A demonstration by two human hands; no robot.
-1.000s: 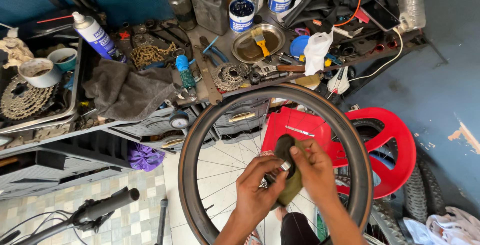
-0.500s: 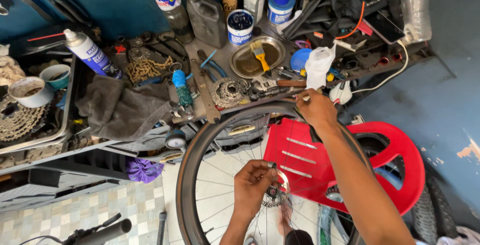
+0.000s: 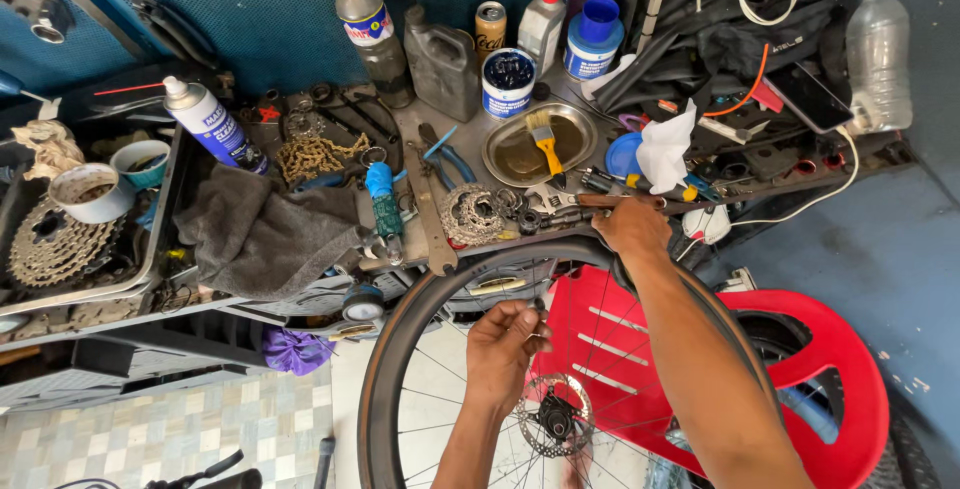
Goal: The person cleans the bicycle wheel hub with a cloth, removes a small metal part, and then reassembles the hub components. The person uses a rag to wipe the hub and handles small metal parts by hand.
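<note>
A bicycle wheel with a black tyre (image 3: 400,329) stands upright in front of me, its disc rotor (image 3: 556,415) at the hub. My left hand (image 3: 505,344) is inside the wheel just above the rotor, with its fingers pinched around the thin spokes (image 3: 440,374). My right hand (image 3: 630,227) reaches over the top of the tyre to the front edge of the workbench (image 3: 420,249). Its fingers curl around a slim dark tool (image 3: 592,200) lying there, beside a cassette of sprockets (image 3: 470,214).
The bench holds a metal dish with a yellow brush (image 3: 545,144), a grey rag (image 3: 265,234), a spray can (image 3: 210,121), bottles, tins, a chain and pliers. A tray at the left holds a large cassette (image 3: 55,249). A red plastic chair (image 3: 800,369) stands behind the wheel.
My right hand has left the hub, where both hands held an olive cloth, and reached up to the bench edge. My left hand has stayed by the hub, now on the spokes.
</note>
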